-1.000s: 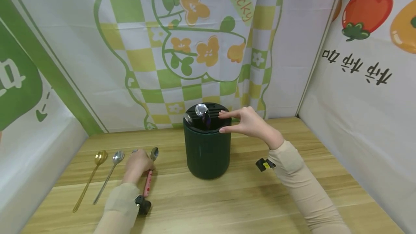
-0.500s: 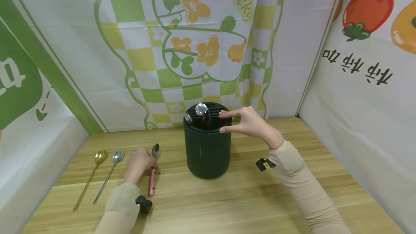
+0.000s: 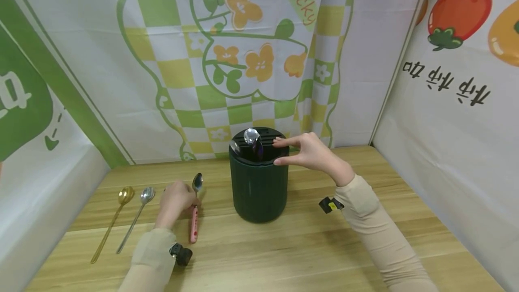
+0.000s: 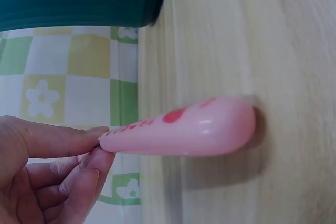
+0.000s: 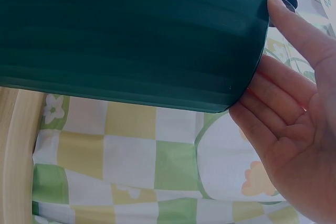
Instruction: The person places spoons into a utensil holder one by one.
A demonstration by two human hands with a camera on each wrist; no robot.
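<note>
My left hand [image 3: 177, 202] pinches a spoon [image 3: 194, 224] between thumb and fingers, where its pink handle with red marks meets the metal neck. The spoon's bowl points away from me, and in the left wrist view the pink handle [image 4: 194, 129] sticks out past the fingertips. Right of it stands a dark green cutlery holder [image 3: 259, 193] with a slotted black top. Several spoons [image 3: 251, 137] lean out of its opening. My right hand [image 3: 312, 154] rests at the holder's right rim, thumb in front and fingers extended over the top; the right wrist view shows the holder's ribbed wall [image 5: 131, 40].
A gold spoon [image 3: 111, 229] and a silver spoon [image 3: 135, 222] lie side by side on the wooden table [image 3: 284, 256], left of my left hand. A printed curtain [image 3: 251, 80] hangs behind the holder.
The pink-handled spoon has shifted slightly right and away from me in my left hand, and its handle stands straighter. My right hand stays at the holder's rim.
</note>
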